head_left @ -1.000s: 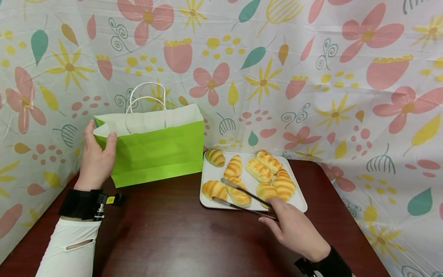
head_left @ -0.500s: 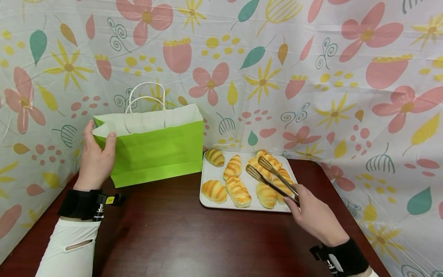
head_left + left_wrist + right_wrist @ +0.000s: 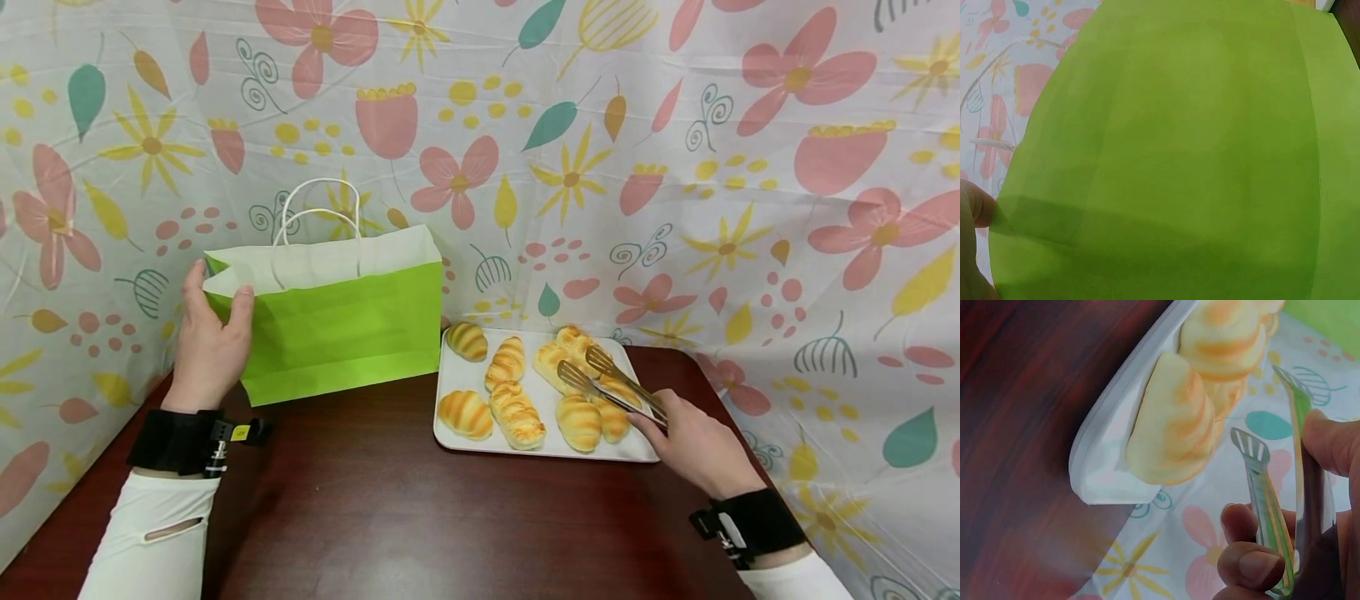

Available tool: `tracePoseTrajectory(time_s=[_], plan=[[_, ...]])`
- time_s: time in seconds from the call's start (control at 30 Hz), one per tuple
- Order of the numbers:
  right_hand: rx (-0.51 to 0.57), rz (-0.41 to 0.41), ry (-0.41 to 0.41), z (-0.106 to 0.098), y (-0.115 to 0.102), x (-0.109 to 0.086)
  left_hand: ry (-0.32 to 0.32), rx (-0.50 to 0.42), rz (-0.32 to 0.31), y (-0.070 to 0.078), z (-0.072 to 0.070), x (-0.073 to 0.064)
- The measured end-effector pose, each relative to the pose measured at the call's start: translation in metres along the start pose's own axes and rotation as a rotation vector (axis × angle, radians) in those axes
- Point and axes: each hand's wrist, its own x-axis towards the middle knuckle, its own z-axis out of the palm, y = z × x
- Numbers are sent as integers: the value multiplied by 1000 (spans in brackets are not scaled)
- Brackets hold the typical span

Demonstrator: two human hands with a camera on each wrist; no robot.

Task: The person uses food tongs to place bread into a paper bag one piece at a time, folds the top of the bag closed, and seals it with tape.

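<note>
My left hand pinches the upper left edge of a lime-green paper bag with a white inner lining. White handles rise above the bag's mouth; its bottom inside is hidden. In the left wrist view the bag's green front fills most of the picture. My right hand grips metal tongs with slotted ends, their two arms spread and nothing between them. The tongs hover over the right side of a white tray, above a striped croissant-like roll partly hidden in the head view.
Several golden breads lie on the tray, among them a roll at front left and a long loaf beside it. The tray stands on a dark wooden table, right of the bag. A flower-patterned cloth hangs behind.
My right hand has swung the tongs from the tray's left-middle breads to its right side, with the ends spread throughout. The left hand and bag have stayed put.
</note>
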Motion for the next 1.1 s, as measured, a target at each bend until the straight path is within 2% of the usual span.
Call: tracePoseTrajectory(time_s=[0.6, 1.1], plan=[[-55, -3, -84, -1, 2, 20, 1, 1, 6, -1, 2, 2], [-92, -18, -104, 2, -3, 30, -5, -6, 2, -2, 0, 2]])
